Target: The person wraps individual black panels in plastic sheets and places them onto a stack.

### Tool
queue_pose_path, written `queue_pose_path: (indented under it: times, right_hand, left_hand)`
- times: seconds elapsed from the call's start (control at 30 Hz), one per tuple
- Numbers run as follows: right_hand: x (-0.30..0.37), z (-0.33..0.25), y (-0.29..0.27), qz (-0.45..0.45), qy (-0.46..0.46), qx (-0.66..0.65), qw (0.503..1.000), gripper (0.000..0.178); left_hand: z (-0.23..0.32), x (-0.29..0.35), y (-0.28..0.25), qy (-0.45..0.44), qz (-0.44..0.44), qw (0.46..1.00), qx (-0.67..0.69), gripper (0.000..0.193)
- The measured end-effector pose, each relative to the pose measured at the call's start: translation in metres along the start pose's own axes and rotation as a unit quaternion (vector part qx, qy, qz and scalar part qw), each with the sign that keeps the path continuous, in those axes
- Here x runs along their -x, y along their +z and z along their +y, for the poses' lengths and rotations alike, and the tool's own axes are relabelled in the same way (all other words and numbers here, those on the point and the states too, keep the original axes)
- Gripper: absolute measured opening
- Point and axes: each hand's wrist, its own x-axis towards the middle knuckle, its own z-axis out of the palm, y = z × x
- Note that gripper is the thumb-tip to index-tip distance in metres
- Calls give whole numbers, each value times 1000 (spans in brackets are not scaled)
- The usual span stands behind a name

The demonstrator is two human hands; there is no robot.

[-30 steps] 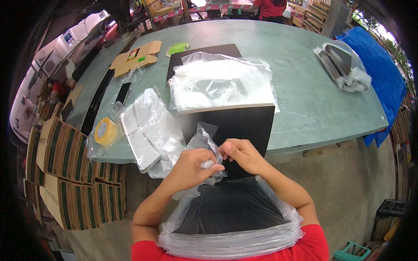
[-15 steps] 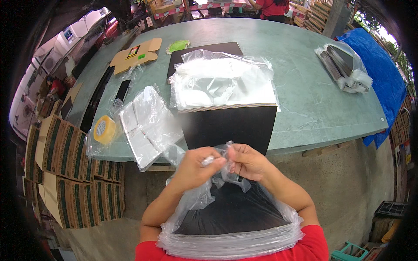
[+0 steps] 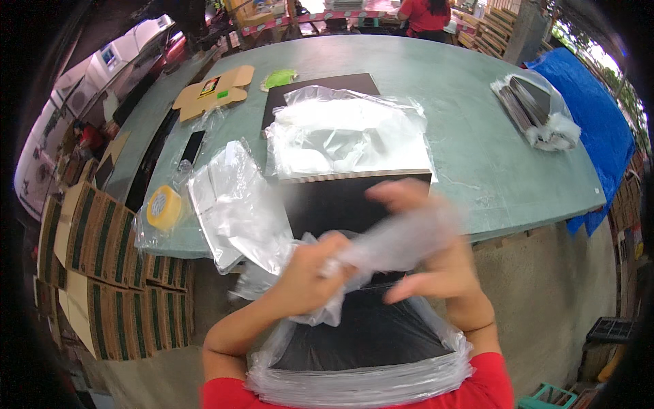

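A clear plastic bag (image 3: 398, 238) stretches from the fist of my left hand (image 3: 310, 276), which grips its gathered end. Blurred by motion, the bag passes across the palm of my right hand (image 3: 453, 262). That hand's thumb and fingers are spread wide; whether the plastic lies over or around it I cannot tell. Below both hands, against my red shirt, is a stack of clear plastic bags (image 3: 361, 378) with a dark sheet (image 3: 354, 334) showing. Just beyond, a black board box (image 3: 327, 201) stands at the table edge, topped with white sheets and clear plastic (image 3: 347, 129).
On the green table (image 3: 490, 170) lie a plastic-wrapped white pack (image 3: 235, 204), a yellow tape roll (image 3: 163, 208), a black phone-like slab (image 3: 192, 146) and a flattened brown carton (image 3: 214, 92). A bagged dark bundle (image 3: 535, 109) lies far right. Stacked cartons (image 3: 122, 273) stand left.
My hands have moved apart from their pinch together. The right has opened and shifted right, the left has dropped slightly, and the plastic between them now spreads out in a blur.
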Motion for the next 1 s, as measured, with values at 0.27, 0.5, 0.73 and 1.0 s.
queue_pose_path:
  times: [0.27,0.5,0.73,1.0]
  right_hand:
    - [7,39,15,-351,188,-50,916,24]
    - [7,57,-22,-573,207,25,793,32]
    - [37,73,-32,-482,50,632,605,23]
    - [45,79,-39,-287,-8,743,605,28]
  left_hand:
    - [-6,-20,-23,-133,68,910,387,17]
    - [-13,-14,-57,33,-247,945,213,14]
    - [-12,16,-22,76,-382,878,-277,21]
    - [-47,43,3,195,-265,803,-498,17]
